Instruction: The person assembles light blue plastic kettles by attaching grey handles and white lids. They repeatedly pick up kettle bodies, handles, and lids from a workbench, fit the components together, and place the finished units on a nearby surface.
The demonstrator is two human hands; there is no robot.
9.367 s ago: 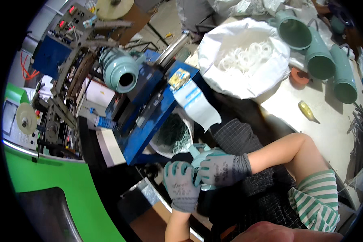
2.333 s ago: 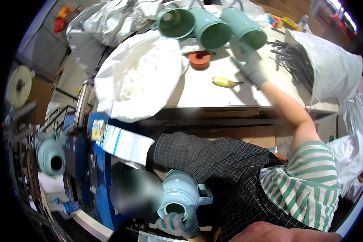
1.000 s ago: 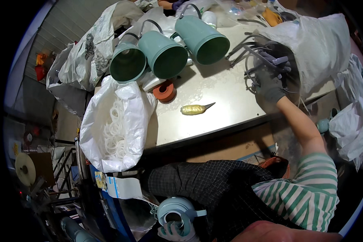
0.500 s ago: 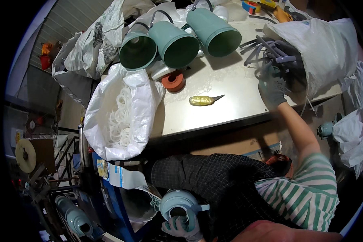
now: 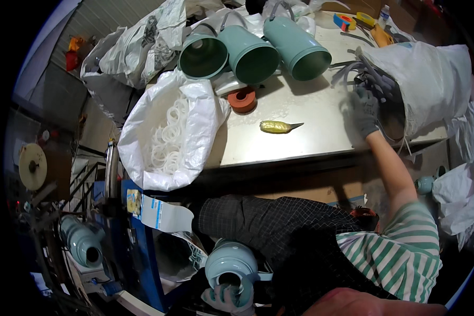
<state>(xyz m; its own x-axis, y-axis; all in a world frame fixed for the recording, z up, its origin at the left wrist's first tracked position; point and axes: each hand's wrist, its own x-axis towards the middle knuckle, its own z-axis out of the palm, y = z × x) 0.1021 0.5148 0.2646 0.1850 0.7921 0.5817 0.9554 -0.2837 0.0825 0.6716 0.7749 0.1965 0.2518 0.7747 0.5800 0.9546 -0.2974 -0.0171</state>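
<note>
- Head view: I see left hand (image 5: 227, 299), fingers grasping blue-green jug (image 5: 230, 259) by its mouth.
- Right hand (image 5: 364, 111) at grey strips (image 5: 380, 83), grip unclear; tangling could snag them.

The left hand (image 5: 227, 299) holds a jug (image 5: 231, 258) at its mouth. On the desk (image 5: 305, 139), the right hand (image 5: 364, 111) is at grey strips (image 5: 376, 78) in a sack's (image 5: 434, 87) opening; a yellow-handled tool (image 5: 275, 127), an orange ring (image 5: 242, 100) and three green cylinders (image 5: 256, 64) lie to its left.
</note>
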